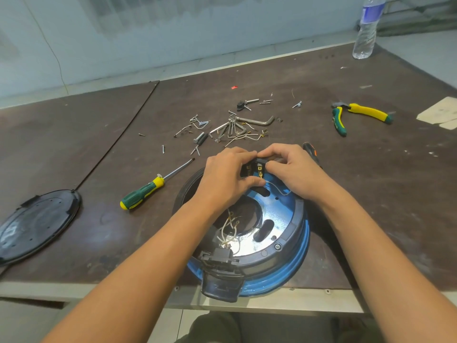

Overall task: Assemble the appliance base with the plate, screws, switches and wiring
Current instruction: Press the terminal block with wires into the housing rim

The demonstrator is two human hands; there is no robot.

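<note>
Scuffed brown table (371, 194), pale wall behind. Blue base (293, 233) at the near edge. Left hand (222, 177) and right hand (294, 169), fingers curled, pinch a black switch (254, 168) at the base's far rim. Screws (222, 127) beyond the base, plate (37, 224) far left of it, bottle (367, 28) far right behind it.

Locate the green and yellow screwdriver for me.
Head view: the green and yellow screwdriver lies on the table, left of the blue appliance base, between it and the black plate, its tip toward the loose screws.
</note>
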